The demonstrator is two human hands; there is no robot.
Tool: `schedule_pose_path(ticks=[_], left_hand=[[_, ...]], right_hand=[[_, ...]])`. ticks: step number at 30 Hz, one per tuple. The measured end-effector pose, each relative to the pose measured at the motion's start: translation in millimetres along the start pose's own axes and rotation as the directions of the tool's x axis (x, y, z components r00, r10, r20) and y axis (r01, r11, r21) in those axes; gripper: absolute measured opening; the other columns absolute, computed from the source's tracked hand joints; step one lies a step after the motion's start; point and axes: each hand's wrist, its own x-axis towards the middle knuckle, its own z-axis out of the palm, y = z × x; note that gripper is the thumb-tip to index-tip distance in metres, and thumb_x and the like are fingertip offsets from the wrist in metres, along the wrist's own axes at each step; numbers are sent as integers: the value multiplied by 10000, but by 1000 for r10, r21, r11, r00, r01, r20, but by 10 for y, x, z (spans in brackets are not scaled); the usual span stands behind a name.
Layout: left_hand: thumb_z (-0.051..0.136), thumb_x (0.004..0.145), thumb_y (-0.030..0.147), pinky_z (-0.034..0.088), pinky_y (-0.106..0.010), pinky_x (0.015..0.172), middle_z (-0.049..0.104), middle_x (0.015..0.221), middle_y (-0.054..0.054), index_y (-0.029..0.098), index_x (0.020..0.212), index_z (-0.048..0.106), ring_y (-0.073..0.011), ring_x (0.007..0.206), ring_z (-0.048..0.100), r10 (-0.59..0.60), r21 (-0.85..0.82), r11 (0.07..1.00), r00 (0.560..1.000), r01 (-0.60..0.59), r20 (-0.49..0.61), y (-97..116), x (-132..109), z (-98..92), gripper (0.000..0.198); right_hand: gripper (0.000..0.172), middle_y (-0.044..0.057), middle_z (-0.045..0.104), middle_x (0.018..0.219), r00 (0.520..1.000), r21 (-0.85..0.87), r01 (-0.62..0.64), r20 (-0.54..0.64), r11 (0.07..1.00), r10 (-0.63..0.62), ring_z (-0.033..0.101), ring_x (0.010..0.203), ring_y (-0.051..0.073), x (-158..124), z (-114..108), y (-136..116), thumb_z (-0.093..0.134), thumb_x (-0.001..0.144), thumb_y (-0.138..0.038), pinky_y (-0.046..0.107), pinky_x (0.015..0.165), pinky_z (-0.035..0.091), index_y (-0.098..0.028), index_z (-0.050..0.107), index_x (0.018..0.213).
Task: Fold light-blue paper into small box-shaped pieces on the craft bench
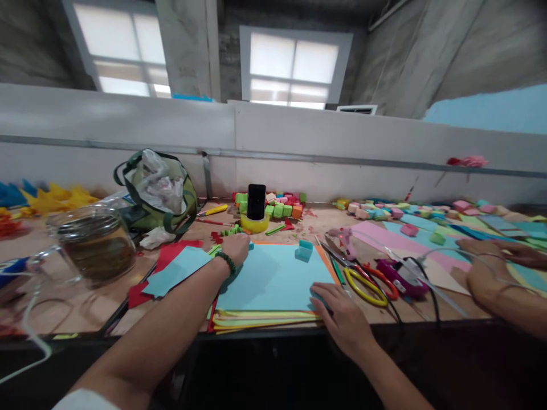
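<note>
A stack of coloured paper, with a light blue sheet on top, lies between my hands. My left hand is closed at the stack's back left corner; a small teal bit shows by its fingertips, and what it grips is hidden. My right hand rests with fingers stretched over the front right corner of the sheet. A small folded light blue paper box sits on the sheet toward the back right. Left of the stack, a loose blue piece lies over red paper.
Yellow-handled scissors and a purple glue gun lie to the right, near another person's hands. A phone stands in a tape roll. A glass jug and a green bag are left.
</note>
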Motion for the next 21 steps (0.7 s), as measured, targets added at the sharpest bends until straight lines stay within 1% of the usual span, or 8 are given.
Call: schedule_pose_path(ticks=[3, 7, 9, 12, 14, 16, 19, 21], left_hand=[[505, 903, 219, 495, -379, 811, 662, 963, -123, 108, 929, 653, -230, 934, 624, 69, 2, 998, 997, -69, -25, 41, -49, -31, 186], [496, 807, 127, 461, -356, 794, 687, 894, -136, 146, 803, 681, -268, 932, 627, 174, -9, 985, 984, -174, -30, 75, -82, -11, 186], [508, 794, 162, 451, -359, 799, 690, 888, -130, 157, 784, 682, -275, 926, 625, 190, -19, 982, 981, -190, -31, 86, -93, 7, 175], [535, 823, 343, 445, -375, 823, 687, 867, -129, 159, 777, 677, -291, 915, 621, 181, -48, 982, 983, -183, -38, 136, -133, 3, 237], [510, 842, 480, 443, -384, 843, 681, 920, -134, 151, 881, 673, -297, 939, 614, 173, -67, 982, 984, -176, -51, 214, -162, -34, 369], [516, 835, 542, 441, -373, 865, 647, 1084, -138, 155, 1101, 618, -292, 1012, 594, 215, -146, 964, 974, -224, -72, 336, -159, -89, 481], [694, 683, 577, 412, -387, 933, 496, 1337, -146, 218, 1368, 421, -315, 1151, 516, 370, -432, 811, 918, -395, -143, 577, -23, -147, 820], [781, 550, 590, 369, -437, 983, 439, 1377, -175, 207, 1415, 356, -357, 1216, 444, 397, -544, 727, 903, -419, -164, 744, 164, -127, 1037]], right_hand=[[170, 67, 709, 969, 998, -5, -34, 58, 999, 34, 648, 922, 233, -20, 78, 35, 510, 895, -229, 402, 799, 551, -220, 669, 955], [175, 71, 696, 973, 996, 7, -59, 68, 998, 58, 630, 939, 239, -8, 71, 57, 509, 887, -214, 413, 800, 550, -220, 667, 963], [182, 71, 693, 980, 996, 15, -58, 65, 998, 57, 623, 950, 241, -21, 69, 59, 507, 885, -205, 412, 803, 549, -223, 663, 977], [177, 74, 694, 973, 997, 25, -61, 55, 998, 59, 622, 941, 247, -38, 70, 57, 508, 881, -203, 411, 787, 551, -225, 658, 971], [179, 76, 695, 971, 997, 36, -65, 49, 997, 63, 621, 935, 249, -39, 66, 55, 505, 877, -198, 413, 778, 553, -226, 656, 970], [188, 77, 694, 976, 997, 50, -67, 46, 997, 64, 622, 939, 249, -34, 59, 51, 507, 869, -188, 413, 777, 556, -228, 653, 979], [190, 77, 694, 962, 998, 61, -65, 26, 996, 64, 630, 917, 248, -15, 48, 42, 514, 853, -181, 409, 757, 564, -233, 650, 974], [183, 78, 695, 946, 998, 64, -67, 14, 996, 66, 637, 892, 250, -3, 46, 35, 515, 845, -185, 410, 732, 570, -237, 648, 959]])
